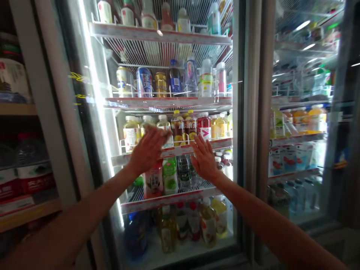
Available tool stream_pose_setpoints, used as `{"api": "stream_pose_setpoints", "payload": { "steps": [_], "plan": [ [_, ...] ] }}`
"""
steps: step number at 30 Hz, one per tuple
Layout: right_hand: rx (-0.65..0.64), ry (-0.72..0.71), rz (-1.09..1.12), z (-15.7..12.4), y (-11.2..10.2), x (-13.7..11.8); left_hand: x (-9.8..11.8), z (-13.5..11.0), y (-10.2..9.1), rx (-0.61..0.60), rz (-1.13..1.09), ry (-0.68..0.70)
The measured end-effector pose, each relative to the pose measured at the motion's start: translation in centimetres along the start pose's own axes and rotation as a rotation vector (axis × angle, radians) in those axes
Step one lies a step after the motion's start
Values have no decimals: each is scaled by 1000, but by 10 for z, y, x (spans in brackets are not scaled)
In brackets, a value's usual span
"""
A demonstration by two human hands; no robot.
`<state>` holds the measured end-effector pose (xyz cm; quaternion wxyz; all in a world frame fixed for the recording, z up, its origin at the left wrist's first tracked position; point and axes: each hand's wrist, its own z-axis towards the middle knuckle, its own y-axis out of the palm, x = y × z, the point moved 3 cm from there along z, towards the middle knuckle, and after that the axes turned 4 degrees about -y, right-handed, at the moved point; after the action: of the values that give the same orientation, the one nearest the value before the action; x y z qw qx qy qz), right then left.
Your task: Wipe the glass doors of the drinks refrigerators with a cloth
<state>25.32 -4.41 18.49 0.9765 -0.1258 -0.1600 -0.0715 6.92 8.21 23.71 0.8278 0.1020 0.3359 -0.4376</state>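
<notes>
Both my arms reach into an open drinks fridge. My left hand [147, 150] is smeared by motion in front of the third shelf [174, 151], by the pale yellow bottles [131, 132]; its fingers look stretched out. My right hand [204, 157] is open with fingers spread and holds nothing. It hovers at the shelf's front rail, below a red bottle [204, 127] and above a dark green bottle [184, 170]. A light green bottle [169, 175] and a pink-and-white carton [153, 180] stand lower, between my hands.
The fridge's glass door [84, 112] stands swung open at left. A shut glass door [300, 112] at right covers more drinks. Upper shelves hold cans [144, 81] and bottles. The bottom holds large bottles [208, 223]. Wooden shelving [19, 108] with packaged goods stands far left.
</notes>
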Motion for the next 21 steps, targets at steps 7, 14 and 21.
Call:
{"api": "stream_pose_setpoints", "payload": {
  "steps": [7, 14, 21],
  "plan": [
    [15, -34, 39, 8, 3, -8, -40, -23, -20, -4, 80, -134],
    [-14, -137, 67, 7, 12, -23, -9, -53, -15, -81, 0, 173],
    [-2, -132, 94, -1, 16, -29, -43, -80, -35, 4, 121, -202]
  ]
}}
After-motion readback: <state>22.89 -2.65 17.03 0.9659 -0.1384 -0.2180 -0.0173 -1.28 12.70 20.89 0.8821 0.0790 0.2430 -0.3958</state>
